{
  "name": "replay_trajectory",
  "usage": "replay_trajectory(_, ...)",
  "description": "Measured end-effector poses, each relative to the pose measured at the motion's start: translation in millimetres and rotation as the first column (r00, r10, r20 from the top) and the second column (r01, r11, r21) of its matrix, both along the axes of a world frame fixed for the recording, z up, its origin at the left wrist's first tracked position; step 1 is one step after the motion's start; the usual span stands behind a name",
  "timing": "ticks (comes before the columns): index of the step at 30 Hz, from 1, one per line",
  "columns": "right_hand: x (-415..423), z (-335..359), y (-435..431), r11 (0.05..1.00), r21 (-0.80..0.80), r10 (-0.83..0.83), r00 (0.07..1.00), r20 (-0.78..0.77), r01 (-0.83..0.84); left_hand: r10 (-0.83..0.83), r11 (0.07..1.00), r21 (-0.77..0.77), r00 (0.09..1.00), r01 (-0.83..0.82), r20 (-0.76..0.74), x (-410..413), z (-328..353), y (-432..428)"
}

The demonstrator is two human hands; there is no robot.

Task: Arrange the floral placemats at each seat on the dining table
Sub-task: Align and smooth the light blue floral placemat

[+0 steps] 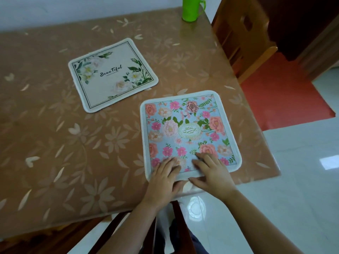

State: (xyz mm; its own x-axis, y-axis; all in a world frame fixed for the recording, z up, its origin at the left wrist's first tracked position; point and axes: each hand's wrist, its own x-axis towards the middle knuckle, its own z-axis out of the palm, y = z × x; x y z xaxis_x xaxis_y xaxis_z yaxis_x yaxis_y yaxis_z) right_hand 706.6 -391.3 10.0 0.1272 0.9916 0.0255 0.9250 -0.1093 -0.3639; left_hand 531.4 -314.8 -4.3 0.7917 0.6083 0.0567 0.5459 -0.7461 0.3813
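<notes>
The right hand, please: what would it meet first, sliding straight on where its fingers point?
Only more of the blue floral placemat under the right hand; past its edge, probably the near corner of the cream placemat.

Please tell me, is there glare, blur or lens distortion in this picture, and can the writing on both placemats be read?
Head view: bright glare spots on the floor tiles; the wide-angle lens bends the table edges; light is soft, shadows faint. Head view again: "Beautiful" is readable on the cream placemat; the emblem on the blue placemat is too soft to read.
</notes>
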Motion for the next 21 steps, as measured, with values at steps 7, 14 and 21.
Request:
replay_trajectory(7,2,10,4,0.998,0.055,-0.030,0.989,-0.143,0.038,0.060,0.991,-0.132,0.973,-0.031,0.223,8,9,1)
replay_trajectory(14,-1,18,1,0.994,0.087,-0.057,0.982,-0.179,0.073,0.217,0.948,-0.293,0.929,-0.126,0.300,7,20,2)
replay_trajectory(21,8,29,-9,0.984,0.051,-0.151,0.944,-0.294,0.174,0.377,0.888,-0.385,0.879,-0.252,0.292,-10,35,16)
